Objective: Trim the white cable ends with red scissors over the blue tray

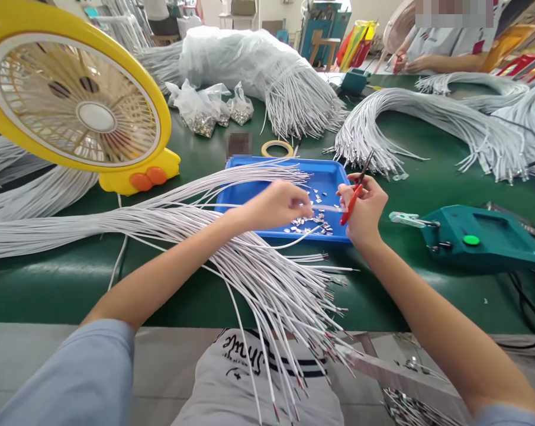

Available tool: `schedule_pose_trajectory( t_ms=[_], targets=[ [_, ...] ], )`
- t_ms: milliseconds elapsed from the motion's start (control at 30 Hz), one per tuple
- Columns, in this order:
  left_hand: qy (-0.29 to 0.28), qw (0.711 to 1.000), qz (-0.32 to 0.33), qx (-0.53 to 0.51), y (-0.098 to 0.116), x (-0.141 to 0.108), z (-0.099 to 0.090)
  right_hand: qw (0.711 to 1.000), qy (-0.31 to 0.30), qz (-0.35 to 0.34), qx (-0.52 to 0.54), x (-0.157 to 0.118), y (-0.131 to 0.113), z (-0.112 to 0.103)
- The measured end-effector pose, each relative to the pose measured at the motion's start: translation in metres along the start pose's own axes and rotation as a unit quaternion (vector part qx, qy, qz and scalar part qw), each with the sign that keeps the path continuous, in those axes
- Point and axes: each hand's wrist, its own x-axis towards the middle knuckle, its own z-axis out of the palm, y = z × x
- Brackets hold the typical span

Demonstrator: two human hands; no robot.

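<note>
Over blue plastic tray (pixel 325 171), red-handled scissors (pixel 354 195)

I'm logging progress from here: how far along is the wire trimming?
Done: small cut pieces lie in the blue tray. In hand: the left hand holds one white wire over the tray and the right hand has red scissors at its end. Left: the big bundle fanned across the green table.

A small cable-assembly workshop with a shared bench.

Big bundles of white stripped wires (pixel 427 118) sprawl over the green work table (pixel 63 278) from nine to two o'clock, clear bags of small metal terminals (pixel 205 112) lie at eleven, and a teal bench tool with a green button (pixel 480 236) sits at three.
</note>
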Motion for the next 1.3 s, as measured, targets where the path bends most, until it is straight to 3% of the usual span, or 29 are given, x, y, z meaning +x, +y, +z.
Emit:
schedule_pose_trajectory(
  t_ms=[67, 133, 300, 433, 567, 867, 1300],
  targets=[
    [-0.087, 0.990, 0.033, -0.108, 0.006, -0.002, 0.019, 1.000, -0.003, -0.002, 0.004, -0.002, -0.001, 0.002],
    [-0.110, 0.971, 0.016, -0.210, 0.005, -0.004, 0.032, 1.000, -0.013, -0.002, 0.006, -0.005, -0.003, 0.004],
    [0.015, 0.927, -0.101, -0.362, -0.004, -0.001, 0.035, 0.996, -0.080, 0.026, 0.024, -0.018, -0.008, 0.006],
    [0.084, 0.935, -0.079, -0.334, -0.008, 0.000, 0.034, 0.989, -0.142, 0.015, 0.033, -0.029, -0.013, 0.005],
    [0.128, 0.949, -0.070, -0.280, -0.011, 0.000, 0.037, 0.986, -0.163, -0.008, 0.032, -0.035, -0.017, 0.005],
    [0.126, 0.937, -0.065, -0.318, -0.005, -0.002, 0.035, 0.981, -0.185, -0.025, 0.051, -0.035, -0.019, 0.005],
    [0.150, 0.959, -0.021, -0.239, -0.008, -0.001, 0.037, 0.983, -0.172, -0.061, 0.016, -0.034, -0.014, 0.005]
  ],
)
